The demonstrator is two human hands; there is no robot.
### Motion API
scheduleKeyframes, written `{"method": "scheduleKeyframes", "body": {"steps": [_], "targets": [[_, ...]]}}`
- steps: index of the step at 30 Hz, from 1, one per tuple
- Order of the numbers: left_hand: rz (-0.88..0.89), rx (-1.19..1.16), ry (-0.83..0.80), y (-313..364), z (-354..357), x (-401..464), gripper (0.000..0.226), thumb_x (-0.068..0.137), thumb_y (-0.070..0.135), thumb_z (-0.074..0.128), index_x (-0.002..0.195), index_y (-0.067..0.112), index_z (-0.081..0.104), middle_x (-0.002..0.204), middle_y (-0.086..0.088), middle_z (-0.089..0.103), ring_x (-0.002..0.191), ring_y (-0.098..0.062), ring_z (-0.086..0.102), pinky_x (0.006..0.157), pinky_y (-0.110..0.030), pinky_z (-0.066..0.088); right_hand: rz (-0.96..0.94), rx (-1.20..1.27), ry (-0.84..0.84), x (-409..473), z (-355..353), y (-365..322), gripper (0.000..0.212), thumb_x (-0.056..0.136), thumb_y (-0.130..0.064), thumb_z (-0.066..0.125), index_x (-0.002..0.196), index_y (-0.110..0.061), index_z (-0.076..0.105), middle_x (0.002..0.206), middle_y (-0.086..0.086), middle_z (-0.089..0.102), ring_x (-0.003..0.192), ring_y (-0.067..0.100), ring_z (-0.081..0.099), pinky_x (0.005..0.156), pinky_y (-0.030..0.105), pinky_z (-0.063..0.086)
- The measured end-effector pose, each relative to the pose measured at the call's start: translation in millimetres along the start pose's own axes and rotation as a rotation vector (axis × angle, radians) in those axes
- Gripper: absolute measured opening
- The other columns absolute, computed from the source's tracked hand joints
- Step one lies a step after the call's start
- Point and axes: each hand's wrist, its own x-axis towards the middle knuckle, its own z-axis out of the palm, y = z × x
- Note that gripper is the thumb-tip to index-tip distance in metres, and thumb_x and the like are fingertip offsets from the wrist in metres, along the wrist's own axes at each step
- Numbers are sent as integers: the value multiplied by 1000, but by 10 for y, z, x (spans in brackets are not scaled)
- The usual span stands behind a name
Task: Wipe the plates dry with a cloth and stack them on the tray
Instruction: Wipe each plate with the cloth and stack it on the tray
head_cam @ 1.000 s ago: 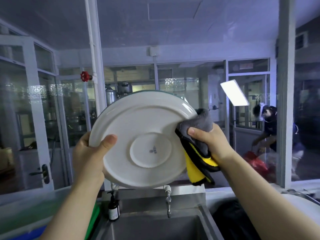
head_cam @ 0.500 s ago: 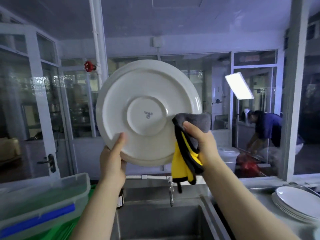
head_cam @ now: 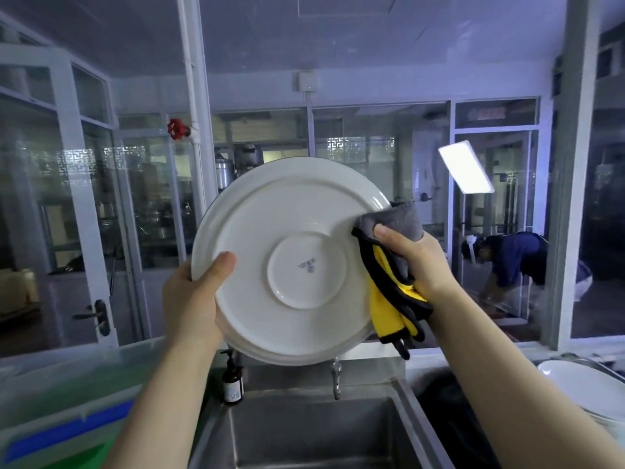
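Since half a second ago, left hand [head_cam: 189,299] has shifted from the plate's [head_cam: 294,262] lower edge to its left rim, gripping it upright above the sink [head_cam: 304,431]. Right hand [head_cam: 412,262] pinches cloth [head_cam: 395,265] over the right rim. Step: drying; stacking follows on plates [head_cam: 588,390] far right.

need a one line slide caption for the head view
Left hand holds a white plate upright over the sink while right hand wipes its rim with a grey-yellow cloth.

Single head-worn wide-angle view, facing forward and slightly down, level with the glass partition [head_cam: 372,157]. Close range: raised plate [head_cam: 294,262] fills centre at arm's length, sink [head_cam: 304,431] at bottom edge. No second view.
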Motion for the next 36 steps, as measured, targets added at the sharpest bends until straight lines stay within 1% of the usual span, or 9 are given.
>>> {"method": "scheduleKeyframes", "body": {"steps": [4,8,14,18,21,25,29,33,36], "targets": [[3,-124,16,4,45,-86,11,63,29,79,73,30,76,78,7,75,74,-12,73,64,-34,58,-20,46,107,-115,105,12,39,67,-37,77,93,-10,70,78,0,74,74,10,69,65,22,55],[-48,-326,115,16,347,-225,40,74,40,76,108,22,68,110,-2,73,104,-23,68,88,-44,55,85,165,260,-322,375,183,27,80,-38,72,92,-14,68,73,-4,72,71,11,67,61,22,53],[-51,-358,267,-41,701,-447,23,79,48,73,89,29,66,79,22,73,72,5,68,54,-10,50,144,317,266,-474,690,210,34,78,-36,76,104,-17,67,88,1,76,84,15,72,70,29,57],[-61,-421,66,-80,574,-407,34,71,19,80,102,24,68,98,7,76,96,-14,71,73,-26,58,65,236,201,-398,449,15,30,78,-27,75,102,-9,69,87,7,76,82,20,73,65,27,58],[-89,-399,-71,-83,379,-293,31,64,23,77,95,26,76,100,4,75,93,-13,71,69,-29,59,7,168,172,-307,256,-140,33,78,-20,75,105,-2,69,91,14,74,85,25,71,76,36,58],[-109,-423,-55,-80,251,-233,39,68,27,73,106,24,70,104,2,75,95,-14,71,65,-26,58,-18,109,113,-244,142,-206,33,76,-17,75,102,2,69,88,15,71,84,27,67,79,40,54],[-52,-428,16,-95,317,-345,40,68,24,76,108,21,71,106,-1,75,98,-17,71,71,-27,58,-126,-39,276,-264,231,-82,26,81,-32,74,99,-14,67,89,-2,72,89,16,69,74,27,53],[-18,-425,82,-90,371,-448,47,65,26,78,111,18,69,101,2,76,94,-15,72,68,-23,57,-371,-366,341,-398,398,83,66,79,-46,58,138,-21,43,135,-7,53,126,5,47,103,24,37],[-28,-431,139,-106,408,-484,41,65,26,78,105,19,70,95,1,77,89,-17,73,69,-29,58,-497,-648,265,-485,470,164,90,80,-54,49,153,-19,8,162,1,7,148,12,2,121,32,4]]}}
